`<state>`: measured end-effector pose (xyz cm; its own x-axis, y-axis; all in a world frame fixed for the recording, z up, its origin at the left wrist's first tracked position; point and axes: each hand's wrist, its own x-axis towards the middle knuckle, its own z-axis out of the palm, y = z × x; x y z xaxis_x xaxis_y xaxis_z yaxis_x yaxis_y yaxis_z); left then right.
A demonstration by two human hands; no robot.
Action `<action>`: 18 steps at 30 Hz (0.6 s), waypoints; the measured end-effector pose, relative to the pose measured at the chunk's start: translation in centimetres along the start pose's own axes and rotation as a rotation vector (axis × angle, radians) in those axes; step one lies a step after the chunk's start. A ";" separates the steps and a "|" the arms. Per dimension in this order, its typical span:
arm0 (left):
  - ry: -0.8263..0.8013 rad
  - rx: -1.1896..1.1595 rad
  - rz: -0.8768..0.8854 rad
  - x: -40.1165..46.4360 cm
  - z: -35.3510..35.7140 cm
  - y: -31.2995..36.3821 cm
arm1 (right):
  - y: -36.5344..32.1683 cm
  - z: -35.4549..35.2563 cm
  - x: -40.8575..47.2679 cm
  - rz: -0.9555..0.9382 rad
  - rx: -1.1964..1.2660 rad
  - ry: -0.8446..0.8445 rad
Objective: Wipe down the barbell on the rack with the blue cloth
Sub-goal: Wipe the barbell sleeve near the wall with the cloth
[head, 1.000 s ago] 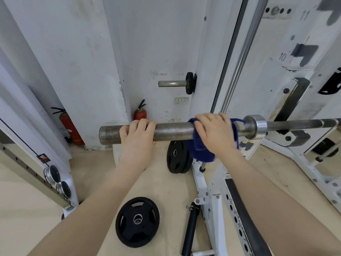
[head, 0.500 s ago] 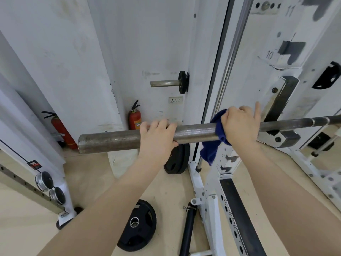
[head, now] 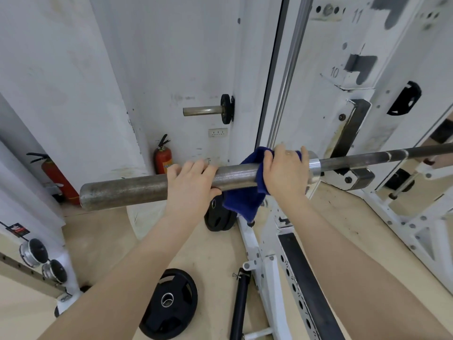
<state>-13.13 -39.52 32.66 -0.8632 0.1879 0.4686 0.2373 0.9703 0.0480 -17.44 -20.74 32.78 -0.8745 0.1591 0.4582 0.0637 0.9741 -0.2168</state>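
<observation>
Scuffed white walls and a pale gym floor frame the scene. Nearest, at 6 o'clock, a black weight plate (head: 171, 303) lies flat. Above it, the left hand (head: 190, 185) curls over the barbell (head: 127, 191) sleeve, steadying it. At 1 o'clock the right hand (head: 285, 173) clamps the blue cloth (head: 245, 197) around the sleeve beside the collar. Good wiping probably needs full wrap, firm pressure, long strokes. Beyond, the rack (head: 353, 133) cradles the shaft.

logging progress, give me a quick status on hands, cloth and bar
Left hand grips the barbell sleeve bare. Right hand holds blue cloth wrapped round sleeve by the collar. Nothing blocking.
</observation>
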 end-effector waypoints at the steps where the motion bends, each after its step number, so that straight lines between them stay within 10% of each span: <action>1: 0.006 0.001 0.009 0.0 0.1 -0.1 | -1.1 0.4 -0.6 -0.049 -0.003 0.006; 18: -0.099 -0.158 0.063 -0.2 -0.9 -1.7 | -6.5 0.9 -3.8 -0.194 0.211 -0.026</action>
<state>-12.97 -41.33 33.32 -0.8820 0.2696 0.3864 0.3528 0.9215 0.1624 -14.96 -27.86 31.70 -0.8727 -0.0342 0.4870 -0.2053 0.9307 -0.3027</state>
